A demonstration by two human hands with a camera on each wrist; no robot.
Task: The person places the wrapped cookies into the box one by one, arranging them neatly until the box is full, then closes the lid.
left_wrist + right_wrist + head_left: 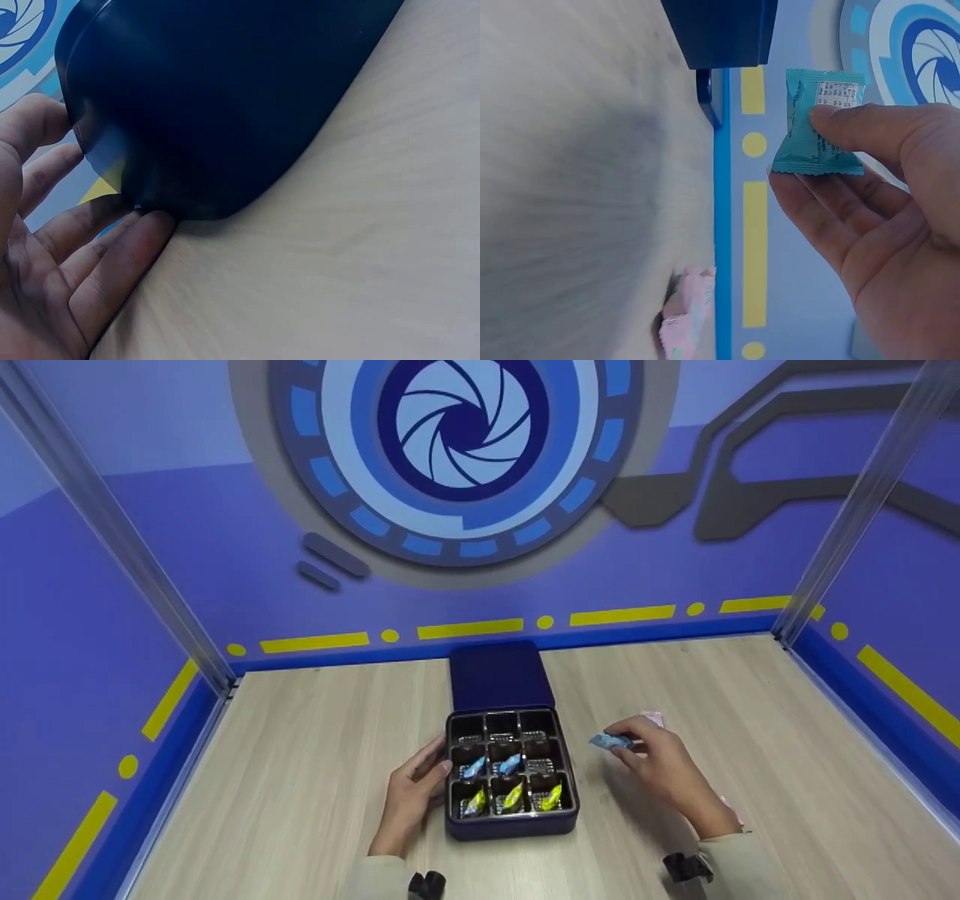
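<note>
A dark blue box (511,831) with a black compartment insert sits on the table, its lid (501,675) folded back. Three yellow-wrapped candies (513,797) lie in the front row of compartments; two blue-wrapped candies (510,765) are in the left and middle compartments of the middle row. My left hand (411,799) rests against the box's left side, thumb near the rim; fingertips touch the wall in the left wrist view. Right of the box, above the table, my right hand (660,761) pinches a small blue candy packet (821,124) between thumb and fingers.
Pink-wrapped candies (686,315) lie on the wooden table (322,765) by the right hand, partly hidden behind it in the head view. Printed blue panels (180,570) stand along the back and both sides of the table.
</note>
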